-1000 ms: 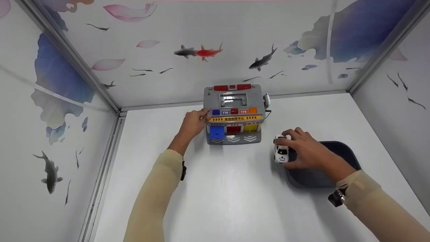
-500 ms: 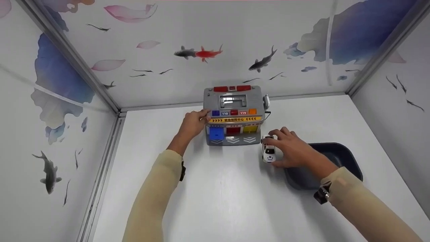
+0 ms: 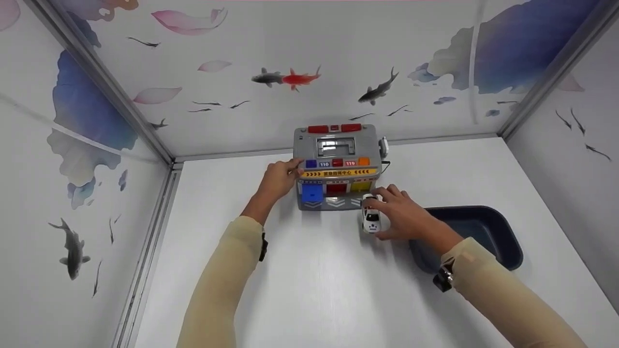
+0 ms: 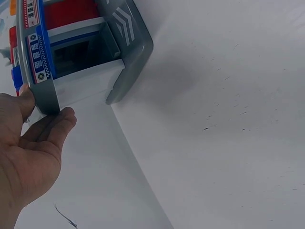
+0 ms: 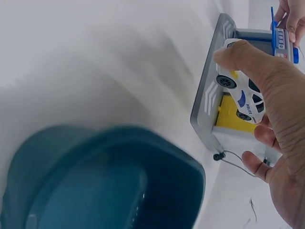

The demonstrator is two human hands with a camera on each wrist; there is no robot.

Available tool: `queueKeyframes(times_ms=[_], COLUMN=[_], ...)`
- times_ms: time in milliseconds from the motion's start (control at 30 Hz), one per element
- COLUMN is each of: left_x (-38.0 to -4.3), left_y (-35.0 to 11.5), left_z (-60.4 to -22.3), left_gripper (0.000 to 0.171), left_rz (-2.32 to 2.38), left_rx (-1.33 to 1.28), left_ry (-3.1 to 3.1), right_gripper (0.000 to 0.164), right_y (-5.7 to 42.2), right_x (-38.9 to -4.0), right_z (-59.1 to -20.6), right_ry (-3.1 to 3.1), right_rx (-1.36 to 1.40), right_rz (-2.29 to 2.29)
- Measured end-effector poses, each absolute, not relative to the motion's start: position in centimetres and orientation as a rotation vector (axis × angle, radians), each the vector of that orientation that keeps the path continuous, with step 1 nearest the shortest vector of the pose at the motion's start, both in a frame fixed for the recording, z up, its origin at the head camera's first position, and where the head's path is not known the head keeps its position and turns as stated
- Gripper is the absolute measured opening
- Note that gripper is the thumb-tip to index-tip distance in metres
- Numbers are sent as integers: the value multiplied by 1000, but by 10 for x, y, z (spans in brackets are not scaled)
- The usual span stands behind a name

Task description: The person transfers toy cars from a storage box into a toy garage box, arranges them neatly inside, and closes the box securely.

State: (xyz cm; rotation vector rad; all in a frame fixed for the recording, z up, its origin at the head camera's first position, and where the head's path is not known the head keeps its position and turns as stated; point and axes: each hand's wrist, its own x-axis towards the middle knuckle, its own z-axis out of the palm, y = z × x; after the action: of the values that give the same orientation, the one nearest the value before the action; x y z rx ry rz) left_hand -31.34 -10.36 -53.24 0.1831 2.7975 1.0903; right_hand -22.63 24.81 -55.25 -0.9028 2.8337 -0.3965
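A grey toy emergency station (image 3: 305, 142) stands at the back of the table, with blue, red and yellow garage doors. My left hand (image 3: 279, 179) pinches its roof's left edge; in the left wrist view the thumb lies on top and the fingers reach beneath. The blue door (image 3: 312, 193) is raised, and a dark bay (image 4: 74, 53) shows behind it. My right hand (image 3: 406, 216) grips a white toy police car (image 5: 244, 93) by its sides, thumb near one end. The car is by the station's front right corner, partly over its ramp. The head view leaves unclear whether they touch.
A dark blue plastic basin (image 3: 511, 244) sits on the white table (image 3: 309, 290) to the right, partly under my right forearm. Walls printed with fish enclose the table at the back and sides. A thin black cord (image 5: 234, 159) hangs at the station's right side.
My right hand has carried the police car leftward, from beside the basin to the station's front right corner. The left hand has kept its hold on the station.
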Motion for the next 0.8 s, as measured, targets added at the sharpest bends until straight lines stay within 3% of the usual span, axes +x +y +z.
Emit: queueKeyframes(times_ms=[800], left_x=[-313], left_y=[-106], left_z=[-532], left_gripper=[45], left_rz=[1079], left_rx=[213], left_ry=[2796], right_gripper=[82], right_y=[180], right_x=[-237], right_z=[-568], right_ry=[2782], right_rx=[-950], right_rz=[-271])
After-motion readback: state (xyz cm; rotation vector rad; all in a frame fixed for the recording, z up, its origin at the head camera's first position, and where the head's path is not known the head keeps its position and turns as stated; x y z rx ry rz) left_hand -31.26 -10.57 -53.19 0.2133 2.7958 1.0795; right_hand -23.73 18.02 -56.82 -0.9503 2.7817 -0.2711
